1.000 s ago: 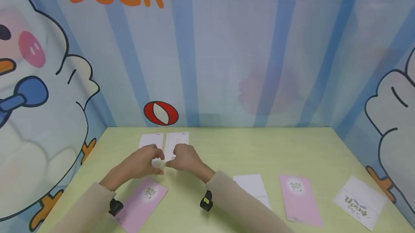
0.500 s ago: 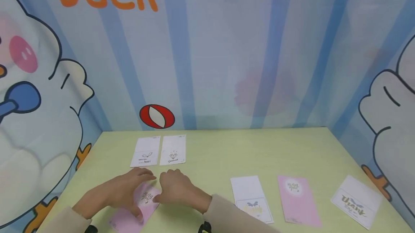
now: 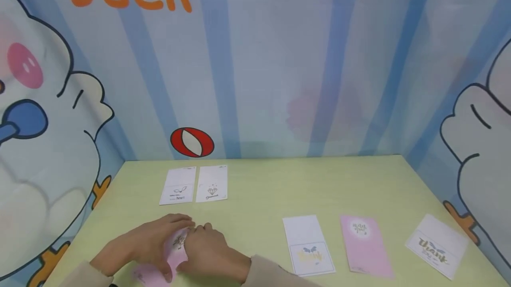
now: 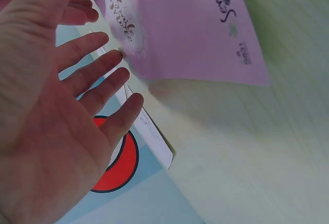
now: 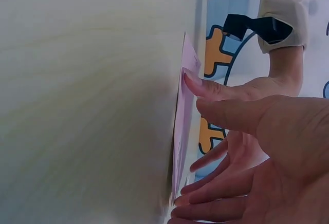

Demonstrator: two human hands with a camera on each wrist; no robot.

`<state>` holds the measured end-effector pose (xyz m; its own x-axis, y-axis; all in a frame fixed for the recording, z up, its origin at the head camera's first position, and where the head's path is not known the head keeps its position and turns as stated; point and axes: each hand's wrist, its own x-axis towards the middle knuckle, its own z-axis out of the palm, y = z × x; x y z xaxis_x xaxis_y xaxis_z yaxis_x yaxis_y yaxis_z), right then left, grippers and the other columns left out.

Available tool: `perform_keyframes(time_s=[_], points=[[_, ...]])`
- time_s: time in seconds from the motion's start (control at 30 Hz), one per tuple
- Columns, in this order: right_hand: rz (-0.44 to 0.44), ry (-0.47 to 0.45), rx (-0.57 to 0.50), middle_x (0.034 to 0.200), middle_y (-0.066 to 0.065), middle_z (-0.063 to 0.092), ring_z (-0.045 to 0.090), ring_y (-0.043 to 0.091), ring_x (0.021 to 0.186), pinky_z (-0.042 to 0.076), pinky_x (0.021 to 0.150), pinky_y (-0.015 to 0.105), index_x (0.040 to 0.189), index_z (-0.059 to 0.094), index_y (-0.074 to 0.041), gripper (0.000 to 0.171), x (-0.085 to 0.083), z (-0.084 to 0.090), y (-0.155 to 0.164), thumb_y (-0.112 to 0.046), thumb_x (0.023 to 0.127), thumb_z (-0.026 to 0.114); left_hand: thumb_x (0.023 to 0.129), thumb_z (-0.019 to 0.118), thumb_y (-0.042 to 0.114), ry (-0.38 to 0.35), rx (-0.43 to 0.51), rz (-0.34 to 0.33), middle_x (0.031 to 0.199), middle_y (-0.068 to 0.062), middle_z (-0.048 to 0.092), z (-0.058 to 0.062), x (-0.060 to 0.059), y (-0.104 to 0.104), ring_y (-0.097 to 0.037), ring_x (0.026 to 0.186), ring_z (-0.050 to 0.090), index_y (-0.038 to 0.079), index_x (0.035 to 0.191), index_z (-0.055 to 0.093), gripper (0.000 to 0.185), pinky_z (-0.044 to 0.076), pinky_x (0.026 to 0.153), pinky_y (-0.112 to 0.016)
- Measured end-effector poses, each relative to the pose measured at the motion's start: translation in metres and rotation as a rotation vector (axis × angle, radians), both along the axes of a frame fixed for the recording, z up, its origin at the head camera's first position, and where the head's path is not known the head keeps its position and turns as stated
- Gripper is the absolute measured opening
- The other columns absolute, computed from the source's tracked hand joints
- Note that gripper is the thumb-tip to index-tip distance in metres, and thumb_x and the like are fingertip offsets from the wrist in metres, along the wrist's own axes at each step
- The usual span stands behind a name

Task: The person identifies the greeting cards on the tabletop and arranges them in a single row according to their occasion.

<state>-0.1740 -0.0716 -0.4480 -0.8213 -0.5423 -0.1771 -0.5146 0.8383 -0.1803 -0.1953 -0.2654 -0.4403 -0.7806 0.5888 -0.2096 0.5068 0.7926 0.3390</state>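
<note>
Beyond the left hand's outer side, a white bird figure (image 3: 52,158) is printed on the backdrop (image 3: 263,56). The left hand (image 3: 149,242) arches over a pink card (image 3: 176,257), its fingers loosely spread at the far edge and its thumb touching the card's face. The pink card is between the two hands on the pale green table (image 3: 255,202), with part of it seeming raised above its shadow. Past both hands, two white cards stand side by side: a heart card (image 3: 178,186), then a diamond card (image 3: 212,183). The right hand (image 3: 209,249) is at the pink card's right edge, thumb and fingers extended and apart; whether they touch it I cannot tell. Off to the right of that hand, a blue-framed white card (image 3: 309,245) is nearest, then a second pink card (image 3: 366,246), and farthest, a tilted "thank" card (image 3: 437,246).
</note>
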Motion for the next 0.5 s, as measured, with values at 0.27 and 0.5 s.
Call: perform_keyframes(time_s=[0.27, 0.5], points=[[-0.034, -0.066, 0.048, 0.166, 0.009, 0.043, 0.041, 0.026, 0.156, 0.044, 0.122, 0.037, 0.161, 0.04, -0.011, 0.098, 0.001, -0.007, -0.012, -0.076, 0.091, 0.06, 0.051, 0.097, 0.066, 0.002, -0.04, 0.012, 0.164, -0.013, 0.046, -0.003, 0.002, -0.009, -0.045, 0.15, 0.043, 0.009, 0.155, 0.048, 0.128, 0.044, 0.114, -0.065], [-0.04, -0.062, 0.086, 0.164, 0.012, 0.045, 0.041, 0.027, 0.156, 0.043, 0.123, 0.037, 0.158, 0.045, -0.009, 0.095, 0.002, -0.009, -0.015, -0.077, 0.093, 0.057, 0.054, 0.098, 0.06, -0.072, -0.047, 0.079, 0.169, -0.008, 0.041, -0.006, 0.004, -0.015, -0.045, 0.156, 0.034, 0.011, 0.16, 0.044, 0.128, 0.035, 0.119, -0.069]])
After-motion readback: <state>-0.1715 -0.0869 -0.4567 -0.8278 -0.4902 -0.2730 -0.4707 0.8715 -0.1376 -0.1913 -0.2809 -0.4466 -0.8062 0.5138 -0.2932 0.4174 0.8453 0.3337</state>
